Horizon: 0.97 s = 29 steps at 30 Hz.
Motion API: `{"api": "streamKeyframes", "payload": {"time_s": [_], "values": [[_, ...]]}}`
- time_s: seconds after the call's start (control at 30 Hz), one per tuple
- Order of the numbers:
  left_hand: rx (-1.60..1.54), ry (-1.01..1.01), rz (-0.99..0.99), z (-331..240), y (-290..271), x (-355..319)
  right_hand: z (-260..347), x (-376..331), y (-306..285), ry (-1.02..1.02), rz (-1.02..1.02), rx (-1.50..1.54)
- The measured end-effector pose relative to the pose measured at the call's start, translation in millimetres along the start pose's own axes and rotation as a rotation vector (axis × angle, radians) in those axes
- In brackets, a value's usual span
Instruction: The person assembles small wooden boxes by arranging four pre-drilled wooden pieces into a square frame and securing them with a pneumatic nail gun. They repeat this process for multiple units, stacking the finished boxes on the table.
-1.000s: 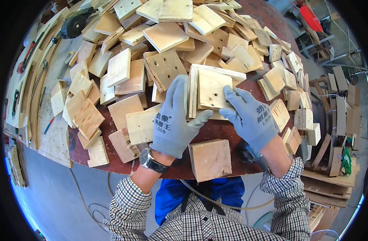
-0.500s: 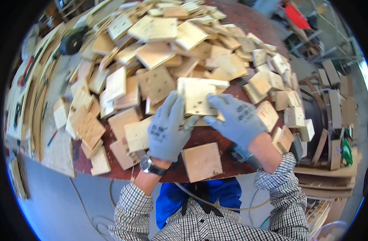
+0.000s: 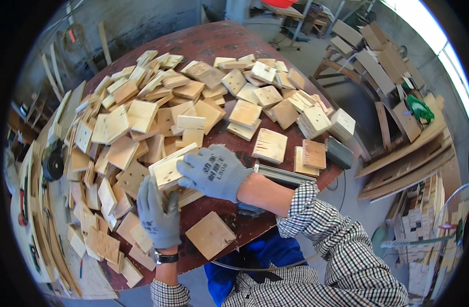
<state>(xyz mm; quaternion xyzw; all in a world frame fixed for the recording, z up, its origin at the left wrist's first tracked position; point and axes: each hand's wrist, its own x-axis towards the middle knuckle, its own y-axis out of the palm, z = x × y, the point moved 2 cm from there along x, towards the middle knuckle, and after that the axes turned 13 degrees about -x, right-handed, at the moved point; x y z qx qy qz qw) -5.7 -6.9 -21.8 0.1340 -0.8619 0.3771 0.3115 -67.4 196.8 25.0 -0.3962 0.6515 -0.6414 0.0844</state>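
A pale, flat wooden block (image 3: 169,173) with small holes in its face is held between my two grey-gloved hands, above another piece of wood. My left hand (image 3: 158,217) grips its near left side, with the thumb raised along the near edge. At the right side, the fingers of my right hand (image 3: 214,173) press on the block. Beyond and to the left spreads a heap of similar wooden blocks (image 3: 141,115), many with drilled holes. One loose square block (image 3: 210,235) lies near the table's front edge.
The dark red table (image 3: 214,43) carries the heap. A metal bar (image 3: 285,175) and a dark grey block (image 3: 339,152) lie to the right, beside a few separate blocks. Long boards and tools line the left bench (image 3: 55,215). Stacked panels (image 3: 406,153) stand at the right.
The view has turned to the right, so the table and heap sit lower and further left. Both hands stay at the block, which appears tilted differently.
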Motion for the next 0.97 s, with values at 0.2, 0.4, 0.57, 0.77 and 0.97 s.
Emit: {"api": "streamKeyframes", "payload": {"time_s": [0.2, 0.4, 0.57, 0.77, 0.97], "values": [[-0.253, -0.150, 0.166, 23.5, -7.0, -4.0, 13.2, -7.6, 8.2, 0.013, 0.113, 0.091], [-0.297, -0.217, 0.268, 8.7, -14.6, -2.5, 11.3, -2.8, 16.4, 0.059, 0.233, 0.211], [-0.292, -0.198, 0.256, 26.1, -9.0, -4.2, 8.5, -0.3, 15.4, 0.062, 0.174, 0.250], [-0.385, -0.286, 0.156, 16.7, -5.2, -6.4, 4.4, -3.9, 21.8, -0.012, 0.152, 0.277], [-0.226, -0.303, 0.182, 34.3, -6.5, -15.5, -1.9, 4.3, 36.6, -0.097, 0.114, 0.410]]}}
